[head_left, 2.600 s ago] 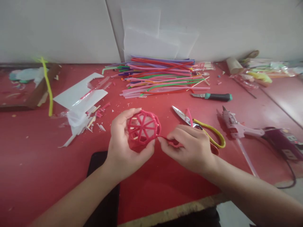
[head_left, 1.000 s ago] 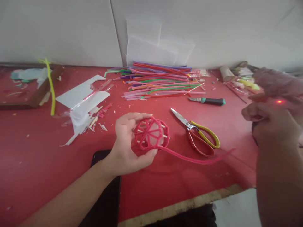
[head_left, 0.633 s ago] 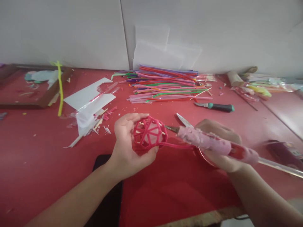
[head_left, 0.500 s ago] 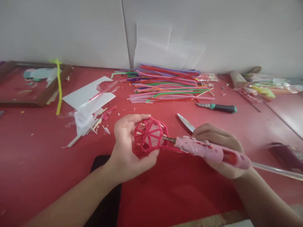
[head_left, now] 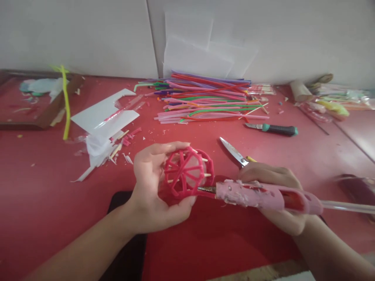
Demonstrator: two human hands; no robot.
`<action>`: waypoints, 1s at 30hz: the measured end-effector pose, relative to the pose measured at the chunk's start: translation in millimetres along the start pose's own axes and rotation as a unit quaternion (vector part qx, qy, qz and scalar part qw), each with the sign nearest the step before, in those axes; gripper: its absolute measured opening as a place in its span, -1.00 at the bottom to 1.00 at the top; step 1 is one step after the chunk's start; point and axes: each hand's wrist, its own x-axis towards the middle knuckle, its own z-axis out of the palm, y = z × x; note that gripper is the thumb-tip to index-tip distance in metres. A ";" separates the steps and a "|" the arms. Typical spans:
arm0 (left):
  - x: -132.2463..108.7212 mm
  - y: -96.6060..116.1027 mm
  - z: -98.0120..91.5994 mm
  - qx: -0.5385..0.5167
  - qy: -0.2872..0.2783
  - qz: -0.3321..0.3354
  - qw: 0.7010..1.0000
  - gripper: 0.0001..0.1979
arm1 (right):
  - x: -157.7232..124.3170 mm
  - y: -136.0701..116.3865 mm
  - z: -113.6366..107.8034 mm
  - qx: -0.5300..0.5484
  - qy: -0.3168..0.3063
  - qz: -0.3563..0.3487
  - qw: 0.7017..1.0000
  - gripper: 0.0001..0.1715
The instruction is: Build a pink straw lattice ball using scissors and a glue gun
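Between its thumb and fingers, my left hand [head_left: 155, 187] holds a red wheel-shaped frame [head_left: 187, 171] with spokes and a second ring behind, joined by pale sticks. My right hand [head_left: 275, 195] grips a pink glue gun [head_left: 254, 196], a clear glue stick [head_left: 345, 207] coming out of its rear. The gun's metal nozzle [head_left: 206, 189] is at the lower right rim of the frame; whether it touches is hard to tell. Just behind my right hand lies a pair of scissors [head_left: 233, 151], blades showing, handles mostly hidden.
Colourful pipe-like strips [head_left: 205, 97] are piled at the back. A green-and-black knife [head_left: 278, 129] lies to their right. White card [head_left: 102, 113] and scraps are at left, beside a yellow strip [head_left: 66, 105] and brown tray [head_left: 43, 121]. A black object [head_left: 125, 249] lies under my left forearm.
The red frame has turned to show its spoked face more squarely. The nozzle has moved down to its lower right rim. The view has shifted slightly.
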 end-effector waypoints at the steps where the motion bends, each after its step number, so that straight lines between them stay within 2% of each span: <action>1: 0.2 0.3 -0.3 0.002 -0.001 0.000 1.000 -0.14 | -1.3 1.2 0.2 0.001 0.000 -0.004 1.000 -0.82; 7: 0.8 2.0 -0.8 0.000 0.003 -0.003 1.000 -0.16 | -6.3 5.3 2.2 0.006 0.011 0.010 1.000 -0.85; 19: 0.1 3.5 -1.4 -0.019 -0.009 -0.008 1.000 -0.14 | -3.2 0.6 0.3 0.001 -0.014 0.008 1.000 -0.82; 25: 1.0 -1.6 -0.9 -0.028 -0.008 0.017 0.999 -0.12 | -0.9 -4.7 5.8 -0.022 0.028 0.017 0.999 -0.92; 30: 0.8 -4.2 -1.1 -0.050 -0.016 0.029 0.998 -0.10 | -1.3 -5.3 7.1 -0.039 0.033 0.012 0.999 -0.92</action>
